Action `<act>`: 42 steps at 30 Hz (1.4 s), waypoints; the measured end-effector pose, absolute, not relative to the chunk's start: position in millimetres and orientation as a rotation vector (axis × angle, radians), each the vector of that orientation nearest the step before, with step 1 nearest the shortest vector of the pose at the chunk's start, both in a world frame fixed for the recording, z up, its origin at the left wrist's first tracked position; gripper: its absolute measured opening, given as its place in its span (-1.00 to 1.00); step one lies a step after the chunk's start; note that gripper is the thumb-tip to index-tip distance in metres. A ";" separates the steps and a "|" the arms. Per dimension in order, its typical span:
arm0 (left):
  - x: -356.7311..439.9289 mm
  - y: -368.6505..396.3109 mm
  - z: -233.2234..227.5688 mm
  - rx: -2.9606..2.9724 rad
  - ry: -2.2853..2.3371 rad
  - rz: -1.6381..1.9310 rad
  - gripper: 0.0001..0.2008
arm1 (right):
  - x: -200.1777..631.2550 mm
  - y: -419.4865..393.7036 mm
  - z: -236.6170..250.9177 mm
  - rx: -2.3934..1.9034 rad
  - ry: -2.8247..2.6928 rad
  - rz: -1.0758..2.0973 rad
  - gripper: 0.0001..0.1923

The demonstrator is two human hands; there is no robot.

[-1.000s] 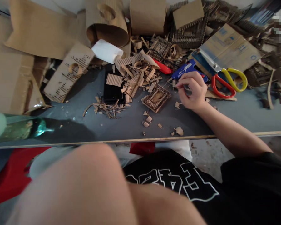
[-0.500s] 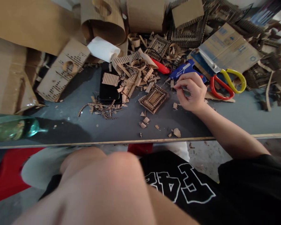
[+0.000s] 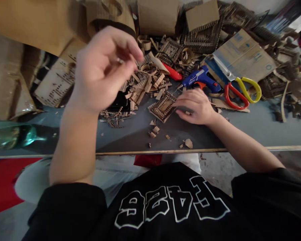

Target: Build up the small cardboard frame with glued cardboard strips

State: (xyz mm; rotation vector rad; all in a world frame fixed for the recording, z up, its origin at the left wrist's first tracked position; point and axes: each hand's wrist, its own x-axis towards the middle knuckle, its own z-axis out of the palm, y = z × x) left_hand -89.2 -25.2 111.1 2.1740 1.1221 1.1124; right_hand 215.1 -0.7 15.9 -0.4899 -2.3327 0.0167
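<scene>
My left hand (image 3: pixel 102 68) is raised in front of the camera above the bench. It is slightly blurred, its fingers loosely curled and the thumb apart from them; I see nothing held in it. My right hand (image 3: pixel 195 107) is at the right corner of a small rectangular cardboard piece (image 3: pixel 163 107) built from stepped corrugated strips. Its fingers cover that corner, with the thumb at the lower edge. The piece lies flat on the grey bench. Just behind the right hand rests a blue glue gun (image 3: pixel 199 78), its nozzle pointing left.
Scissors (image 3: pixel 237 87) with red and yellow handles lie on the right. Cardboard scraps (image 3: pixel 142 85) and a red-handled tool (image 3: pixel 173 71) fill the middle. A green bottle (image 3: pixel 12 135) lies on the left. Cardboard boxes (image 3: pixel 158 16) line the back, and the bench's front edge (image 3: pixel 160 152) is near my body.
My left arm has swung from low in front of the camera up over the bench. My right hand has moved left and down onto the cardboard piece, which has stayed put.
</scene>
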 end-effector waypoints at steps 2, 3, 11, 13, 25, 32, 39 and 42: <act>-104.3 16.6 93.0 2.367 1.403 0.871 -0.66 | 209.2 -5.7 16.9 -0.413 -2.492 0.035 -0.68; -111.5 33.8 82.6 2.472 1.541 0.679 -0.59 | 206.5 -8.5 17.8 -0.388 -2.552 0.052 -0.65; -118.0 55.7 65.1 2.616 1.672 0.382 -0.47 | 208.0 -10.4 25.1 -0.241 -2.563 0.128 -0.82; -113.0 53.0 78.0 2.634 1.774 0.343 -0.51 | 211.1 -7.8 25.3 -0.250 -2.516 0.114 -0.83; -97.4 39.1 117.5 2.449 2.235 0.050 -0.53 | 219.1 0.4 24.8 -0.315 -2.365 -0.078 -0.88; -90.3 49.8 108.3 2.394 2.091 0.221 -0.61 | 219.9 0.7 24.0 -0.362 -2.388 -0.102 -0.83; -74.4 72.4 75.6 2.551 1.786 0.183 -0.69 | 219.5 1.8 23.1 -0.351 -2.346 -0.099 -0.87; -69.6 78.0 70.0 2.539 1.850 0.068 -0.60 | 218.9 1.4 22.9 -0.357 -2.341 -0.096 -0.88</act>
